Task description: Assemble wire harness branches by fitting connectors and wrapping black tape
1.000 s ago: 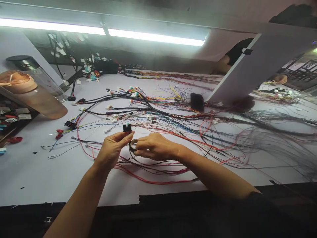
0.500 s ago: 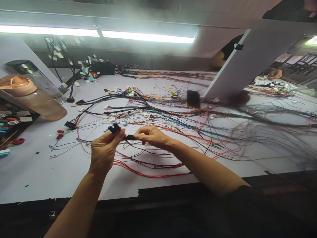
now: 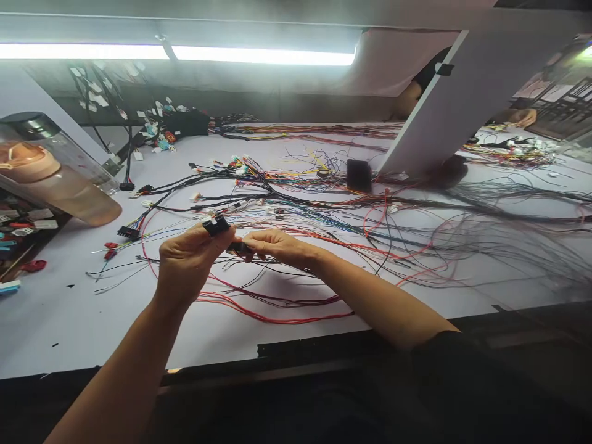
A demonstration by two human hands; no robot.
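Observation:
My left hand [image 3: 187, 262] pinches a small black connector [image 3: 215, 224] between thumb and fingertips, held just above the white table [image 3: 69, 320]. Close beside it, my right hand [image 3: 272, 245] is closed on a short black piece [image 3: 237, 247], probably tape or a wrapped wire, that runs toward the connector. Both hands hover over loops of red and black wire [image 3: 277, 308] lying on the table.
A large tangle of coloured wire harness [image 3: 296, 197] spreads across the table behind my hands. Two bottles [image 3: 60, 179] lie at the left beside a tray of small parts [image 3: 23, 222]. A tilted white board [image 3: 462, 98] stands at the right; another person's arm [image 3: 407, 98] shows behind it.
My left hand has turned the connector from upright to tilted and lifted it slightly. The tape ring seen in my right hand earlier is hidden; that hand now pinches a short black piece.

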